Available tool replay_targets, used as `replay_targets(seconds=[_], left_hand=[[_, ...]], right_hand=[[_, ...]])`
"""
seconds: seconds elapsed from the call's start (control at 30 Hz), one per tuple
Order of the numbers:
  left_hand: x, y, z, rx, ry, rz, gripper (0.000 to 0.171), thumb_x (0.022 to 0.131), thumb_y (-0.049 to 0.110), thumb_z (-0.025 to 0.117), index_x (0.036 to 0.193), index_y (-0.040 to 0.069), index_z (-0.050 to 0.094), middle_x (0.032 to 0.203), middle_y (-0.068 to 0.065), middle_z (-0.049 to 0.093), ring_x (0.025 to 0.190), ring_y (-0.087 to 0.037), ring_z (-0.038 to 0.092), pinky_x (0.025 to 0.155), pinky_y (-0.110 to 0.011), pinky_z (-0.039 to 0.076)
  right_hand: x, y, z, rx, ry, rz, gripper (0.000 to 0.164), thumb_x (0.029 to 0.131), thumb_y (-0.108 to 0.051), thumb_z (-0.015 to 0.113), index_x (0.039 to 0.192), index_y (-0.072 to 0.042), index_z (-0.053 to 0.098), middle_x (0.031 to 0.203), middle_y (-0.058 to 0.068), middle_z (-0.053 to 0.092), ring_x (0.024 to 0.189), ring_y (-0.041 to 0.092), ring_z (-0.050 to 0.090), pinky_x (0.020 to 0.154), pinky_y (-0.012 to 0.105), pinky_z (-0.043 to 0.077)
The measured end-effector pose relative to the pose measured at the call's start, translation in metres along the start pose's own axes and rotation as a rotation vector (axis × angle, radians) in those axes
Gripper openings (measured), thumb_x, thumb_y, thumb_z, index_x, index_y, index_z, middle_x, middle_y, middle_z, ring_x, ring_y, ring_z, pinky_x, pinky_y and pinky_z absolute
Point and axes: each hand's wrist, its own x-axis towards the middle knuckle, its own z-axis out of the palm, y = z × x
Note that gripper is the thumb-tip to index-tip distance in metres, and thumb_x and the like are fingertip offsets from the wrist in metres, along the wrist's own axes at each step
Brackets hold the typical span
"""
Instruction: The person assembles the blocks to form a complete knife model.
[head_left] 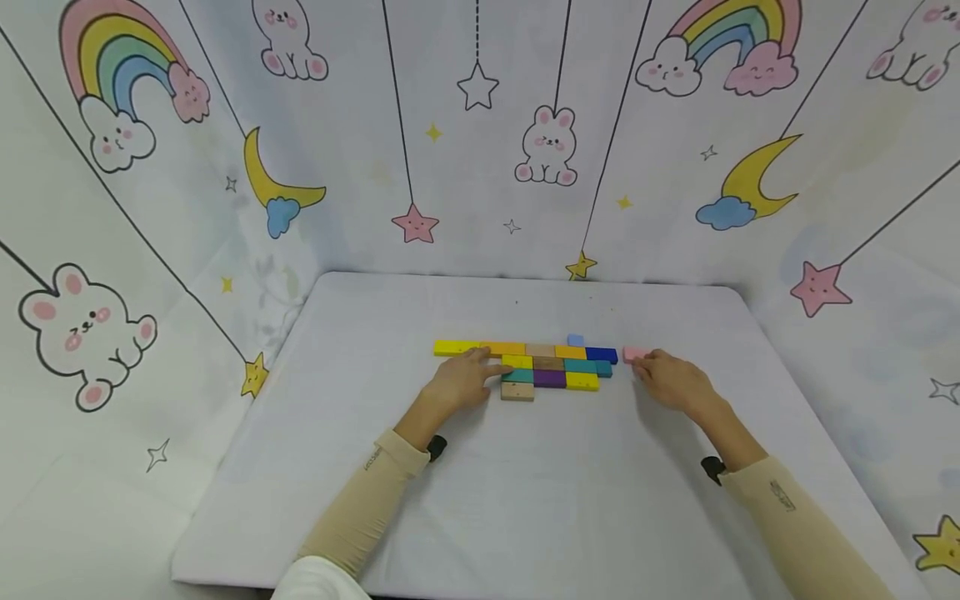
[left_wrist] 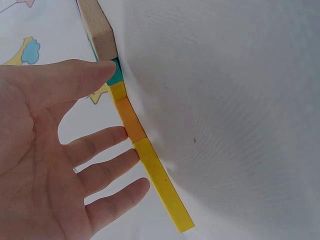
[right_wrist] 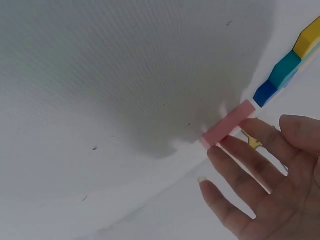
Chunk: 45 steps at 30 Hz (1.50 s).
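Flat coloured blocks lie edge to edge in rows on the white table. My left hand rests at their left side, its fingers at the long yellow block and the orange block. Its thumb reaches the teal block, just above the wooden block at the front. Just past the dark blue block lies a pink block, a small gap between them. My right hand touches this pink block with extended fingertips.
A light blue block sits behind the back row. Purple and yellow blocks line the front of the group. White cloth covers the table, and a patterned curtain of rainbows, rabbits and stars surrounds it.
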Motion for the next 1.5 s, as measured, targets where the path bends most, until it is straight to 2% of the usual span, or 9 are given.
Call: replay_targets(seconds=[0.3,0.5,0.63,0.83,1.07,1.27,1.5], left_hand=[[-0.002,-0.001,-0.002,0.001,0.004,-0.005,0.050,0.106,0.022,0.058,0.154,0.038,0.053,0.165,-0.011,0.039,0.151,-0.030,0.038,0.117,-0.048,0.042],[-0.002,-0.001,-0.001,0.013,0.002,0.001,0.050,0.106,0.023,0.059,0.154,0.038,0.053,0.164,-0.011,0.040,0.151,-0.030,0.039,0.117,-0.048,0.042],[-0.001,-0.002,0.002,0.014,0.005,0.001,0.050,0.106,0.023,0.059,0.154,0.038,0.053,0.164,-0.011,0.040,0.151,-0.030,0.038,0.117,-0.049,0.042],[0.000,-0.003,0.002,0.011,0.011,0.005,0.051,0.106,0.024,0.059,0.155,0.038,0.052,0.165,-0.012,0.039,0.151,-0.030,0.039,0.116,-0.049,0.043],[0.001,-0.001,0.001,0.006,0.011,0.011,0.052,0.106,0.024,0.060,0.155,0.037,0.052,0.165,-0.012,0.039,0.151,-0.031,0.040,0.117,-0.049,0.042],[0.002,-0.002,0.003,0.006,0.002,0.011,0.051,0.107,0.024,0.058,0.155,0.038,0.051,0.165,-0.012,0.039,0.152,-0.030,0.038,0.117,-0.049,0.042],[0.001,-0.002,0.002,0.005,0.003,0.013,0.050,0.107,0.025,0.058,0.155,0.038,0.051,0.165,-0.011,0.039,0.152,-0.030,0.038,0.117,-0.049,0.042]], right_hand=[[-0.014,-0.011,0.002,-0.011,0.037,-0.012,0.037,0.107,-0.018,0.055,0.135,0.004,0.067,0.120,0.026,0.066,0.103,0.042,0.067,0.088,0.057,0.058],[-0.023,-0.017,0.004,0.006,0.060,-0.026,0.033,0.108,-0.019,0.056,0.124,0.004,0.072,0.118,0.025,0.067,0.097,0.038,0.069,0.083,0.053,0.060],[-0.029,-0.022,0.005,0.001,0.078,-0.043,0.032,0.106,-0.016,0.058,0.127,0.004,0.071,0.118,0.026,0.068,0.094,0.037,0.070,0.080,0.052,0.061],[-0.038,-0.026,0.008,-0.015,0.092,-0.051,0.035,0.104,-0.015,0.061,0.135,0.002,0.067,0.119,0.026,0.067,0.098,0.039,0.069,0.083,0.053,0.060],[-0.046,-0.030,0.010,-0.012,0.138,-0.083,0.033,0.103,-0.013,0.062,0.131,0.003,0.069,0.119,0.027,0.068,0.100,0.042,0.070,0.081,0.053,0.061],[-0.051,-0.034,0.012,-0.026,0.144,-0.092,0.035,0.104,-0.015,0.062,0.134,0.001,0.068,0.120,0.026,0.069,0.105,0.043,0.070,0.085,0.055,0.060],[-0.059,-0.044,0.015,0.002,0.175,-0.102,0.035,0.103,-0.014,0.063,0.133,0.001,0.069,0.120,0.027,0.070,0.106,0.045,0.070,0.085,0.057,0.059]])
